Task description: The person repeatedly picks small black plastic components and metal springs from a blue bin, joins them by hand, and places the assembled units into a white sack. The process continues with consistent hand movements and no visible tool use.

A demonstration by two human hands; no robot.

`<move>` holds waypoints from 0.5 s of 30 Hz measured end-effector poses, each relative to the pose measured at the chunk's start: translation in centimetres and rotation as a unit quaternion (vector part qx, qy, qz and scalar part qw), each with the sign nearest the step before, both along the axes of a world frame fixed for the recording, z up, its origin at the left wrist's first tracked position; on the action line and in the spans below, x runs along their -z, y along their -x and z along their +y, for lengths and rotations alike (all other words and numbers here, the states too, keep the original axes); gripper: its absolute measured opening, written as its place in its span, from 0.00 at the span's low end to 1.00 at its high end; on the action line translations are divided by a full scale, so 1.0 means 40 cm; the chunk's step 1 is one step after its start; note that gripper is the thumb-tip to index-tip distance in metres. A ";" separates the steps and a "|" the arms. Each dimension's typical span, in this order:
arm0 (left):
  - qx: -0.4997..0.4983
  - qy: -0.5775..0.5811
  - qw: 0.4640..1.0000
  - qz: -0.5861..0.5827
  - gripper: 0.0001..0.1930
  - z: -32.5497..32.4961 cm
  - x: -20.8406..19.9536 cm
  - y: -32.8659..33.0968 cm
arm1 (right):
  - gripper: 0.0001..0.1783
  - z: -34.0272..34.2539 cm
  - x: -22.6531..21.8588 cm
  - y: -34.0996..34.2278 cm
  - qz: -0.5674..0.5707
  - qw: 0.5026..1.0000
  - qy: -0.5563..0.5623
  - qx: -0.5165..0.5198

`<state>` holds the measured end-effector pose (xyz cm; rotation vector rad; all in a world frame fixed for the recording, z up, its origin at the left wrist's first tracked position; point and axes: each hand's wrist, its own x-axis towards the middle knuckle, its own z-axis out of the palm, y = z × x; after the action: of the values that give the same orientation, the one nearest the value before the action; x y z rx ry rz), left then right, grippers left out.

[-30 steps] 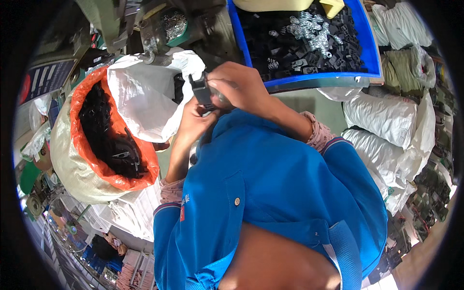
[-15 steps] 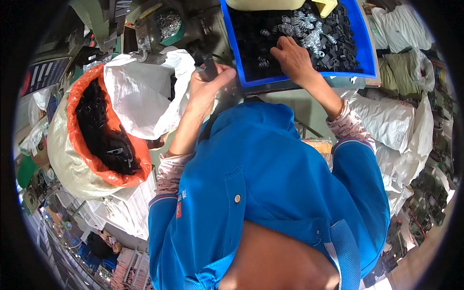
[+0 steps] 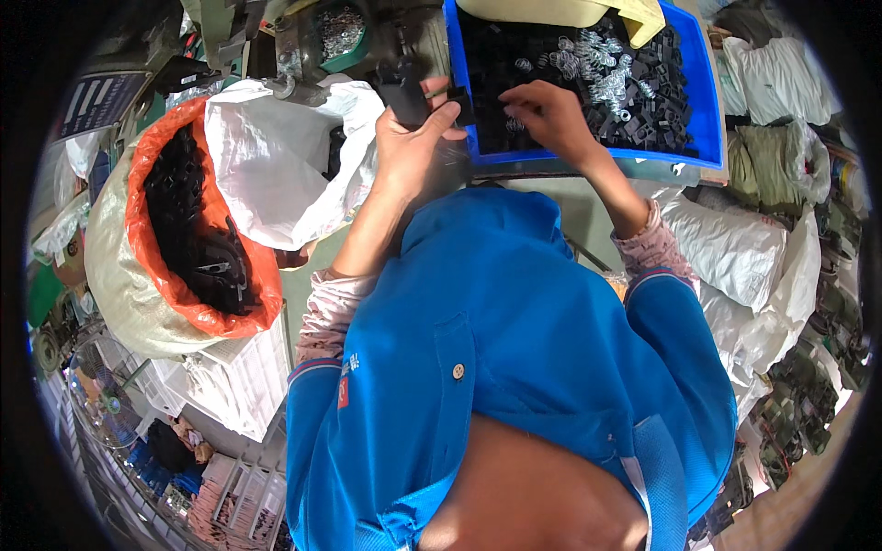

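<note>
My left hand (image 3: 409, 151) is wrapped around a black plastic part (image 3: 401, 92), held upright just left of the blue bin (image 3: 717, 101). Over the bin's near left portion hovers my right hand (image 3: 556, 124), fingers bent and thumb close to the index finger; anything between the fingertips is too small to make out. Beneath and beyond it in the bin lie silvery coil springs (image 3: 606, 78) heaped among small black plastic pieces (image 3: 657, 119).
A sack lined in orange plastic (image 3: 257, 308), full of black parts (image 3: 175, 188), stands at the left. Beside it gapes a white bag (image 3: 266, 174). A green tray (image 3: 347, 60) of small metal pieces sits beyond. A cream tray (image 3: 533, 11) overhangs the bin; white sacks (image 3: 726, 230) lie right.
My right hand has lifted away from the bin's contents and come slightly nearer. My left hand has shifted right with the black part, turning it toward the bin.
</note>
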<state>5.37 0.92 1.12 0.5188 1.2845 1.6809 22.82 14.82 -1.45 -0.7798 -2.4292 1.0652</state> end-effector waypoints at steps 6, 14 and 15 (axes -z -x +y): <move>-0.010 -0.002 1.000 -0.011 0.17 -0.013 0.000 0.011 | 0.07 0.027 0.033 -0.006 -0.074 0.985 -0.140 -0.065; -0.009 -0.010 1.000 0.000 0.15 -0.002 0.014 0.013 | 0.05 0.056 -0.023 -0.069 -0.024 0.995 -0.090 0.021; -0.009 -0.011 1.000 0.002 0.15 -0.001 0.015 0.014 | 0.05 0.054 -0.036 -0.066 -0.026 0.997 -0.075 0.017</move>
<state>4.81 0.87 0.51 0.5253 1.2780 1.7121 25.44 16.99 -0.01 -0.8035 -2.4956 0.8491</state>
